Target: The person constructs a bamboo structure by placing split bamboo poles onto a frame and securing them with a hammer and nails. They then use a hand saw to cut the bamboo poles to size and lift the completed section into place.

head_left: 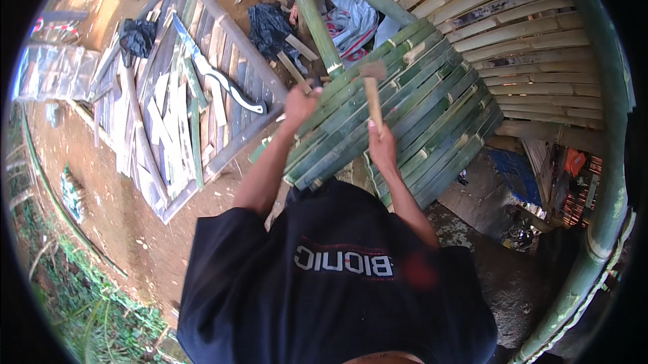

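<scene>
My right hand (382, 147) is closed round the wooden handle of a hammer (374, 102). The hammer's blurred head is above a panel of green bamboo slats (422, 104) in front of me. At the panel's left edge, my left hand (301, 103) is closed, its fingertips pinched together. Whatever those fingers hold is too small and blurred to make out. A green bamboo pole (310, 16) meets the panel's far edge, just beyond my left hand.
On the left stands a low bamboo platform (236, 40) with loose bamboo strips (159, 118) and a handsaw (219, 77). Black plastic bags (268, 30) and a pale sack (352, 21) lie farther off. A slatted bamboo wall (533, 53) curves along the right, beside a thick bamboo post (603, 229).
</scene>
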Available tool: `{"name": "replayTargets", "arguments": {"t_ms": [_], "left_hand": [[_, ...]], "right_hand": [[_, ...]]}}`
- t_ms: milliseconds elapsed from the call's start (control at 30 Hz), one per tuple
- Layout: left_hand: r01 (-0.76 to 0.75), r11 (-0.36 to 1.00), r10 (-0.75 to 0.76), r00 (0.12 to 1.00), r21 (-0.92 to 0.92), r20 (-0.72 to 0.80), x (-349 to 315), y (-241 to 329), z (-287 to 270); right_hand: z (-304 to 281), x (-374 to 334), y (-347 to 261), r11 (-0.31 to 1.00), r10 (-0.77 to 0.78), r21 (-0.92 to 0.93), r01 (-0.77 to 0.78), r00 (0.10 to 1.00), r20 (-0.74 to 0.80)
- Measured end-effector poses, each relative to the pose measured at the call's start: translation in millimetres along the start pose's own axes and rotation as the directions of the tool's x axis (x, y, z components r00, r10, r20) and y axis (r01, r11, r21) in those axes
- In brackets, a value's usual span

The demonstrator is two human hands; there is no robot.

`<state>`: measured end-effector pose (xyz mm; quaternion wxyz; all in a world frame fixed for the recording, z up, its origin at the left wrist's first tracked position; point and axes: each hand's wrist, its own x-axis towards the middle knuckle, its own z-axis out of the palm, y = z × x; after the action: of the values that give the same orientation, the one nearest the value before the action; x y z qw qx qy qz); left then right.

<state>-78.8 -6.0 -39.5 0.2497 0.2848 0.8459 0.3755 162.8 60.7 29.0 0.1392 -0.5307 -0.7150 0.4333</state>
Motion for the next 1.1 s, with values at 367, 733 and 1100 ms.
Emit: {"name": "replayTargets", "arguments": {"t_ms": [367, 733, 1100], "left_hand": [[0.663, 0.620, -0.417, 0.731, -0.419, 0.540, -328, -287, -4], [0.653, -0.090, -0.431, 0.655, -0.752, 0.621, -290, -163, 29], [0.728, -0.023, -0.323, 0.643, -0.685, 0.694, -285, -197, 67]], "right_hand": [[-54, -89, 141, 0.950, 0.288, 0.009, -0.312, 0.866, -0.408], [-63, -94, 235, 0.959, 0.245, -0.037, -0.281, 0.887, -0.392], [-99, -98, 264, 0.942, 0.217, -0.202, -0.266, 0.947, -0.236]]}}
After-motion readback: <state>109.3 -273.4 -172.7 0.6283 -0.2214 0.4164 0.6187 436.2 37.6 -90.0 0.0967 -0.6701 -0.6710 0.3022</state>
